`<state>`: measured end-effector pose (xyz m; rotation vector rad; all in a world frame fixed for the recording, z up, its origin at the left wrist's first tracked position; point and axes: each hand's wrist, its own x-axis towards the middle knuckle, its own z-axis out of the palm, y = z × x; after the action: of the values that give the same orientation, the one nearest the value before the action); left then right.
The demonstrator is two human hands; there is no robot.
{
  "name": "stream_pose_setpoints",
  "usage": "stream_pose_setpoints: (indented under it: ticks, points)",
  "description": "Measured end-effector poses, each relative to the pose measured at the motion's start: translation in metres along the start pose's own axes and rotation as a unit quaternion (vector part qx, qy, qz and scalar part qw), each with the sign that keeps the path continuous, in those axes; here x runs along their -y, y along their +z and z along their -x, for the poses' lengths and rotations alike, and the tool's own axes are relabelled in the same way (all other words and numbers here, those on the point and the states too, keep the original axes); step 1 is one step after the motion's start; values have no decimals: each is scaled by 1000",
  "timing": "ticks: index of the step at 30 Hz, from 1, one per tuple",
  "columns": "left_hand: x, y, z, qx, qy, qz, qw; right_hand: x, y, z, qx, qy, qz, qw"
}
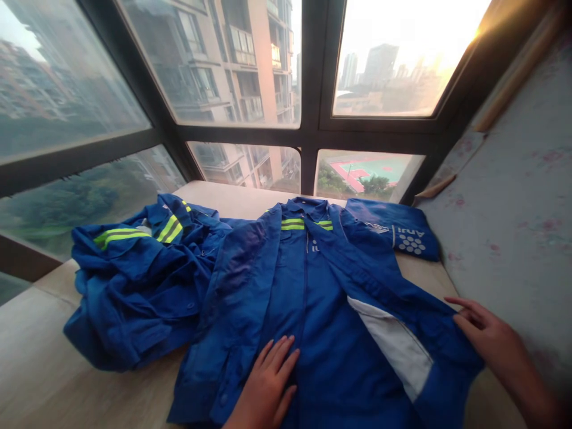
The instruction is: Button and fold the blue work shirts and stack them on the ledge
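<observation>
A blue work jacket with yellow-green reflective strips lies spread out in front of me, its collar toward the window. Its left-hand sleeve is laid down along the body. On the right the other sleeve, with a pale grey panel, angles outward. My left hand rests flat on the lower front of the jacket, fingers stretched out. At the outer edge of the right sleeve is my right hand, index finger extended and the thumb by the cloth; no cloth shows gripped in it.
A crumpled heap of blue workwear with reflective strips lies to the left, against the jacket. At the back right sits a folded blue garment with white lettering. Windows rise behind the pale ledge; a papered wall bounds the right.
</observation>
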<state>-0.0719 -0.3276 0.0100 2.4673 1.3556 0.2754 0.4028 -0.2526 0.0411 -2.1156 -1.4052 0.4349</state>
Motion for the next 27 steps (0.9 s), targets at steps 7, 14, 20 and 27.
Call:
stream_pose_setpoints:
  ticks: [7,14,20,27]
  points:
    - [14,-31,-77,-78,-55,89,991,95,38,-42,-67,-182,182,964]
    - [74,-34,-249,-145,-116,-34,982,257,157,-82,69,-264,213,938]
    - [118,-18,-316,-157,-145,-53,975,300,236,-135,105,-238,253,932]
    - [137,9,-315,-161,-157,-70,972,291,273,-155,96,-207,258,939]
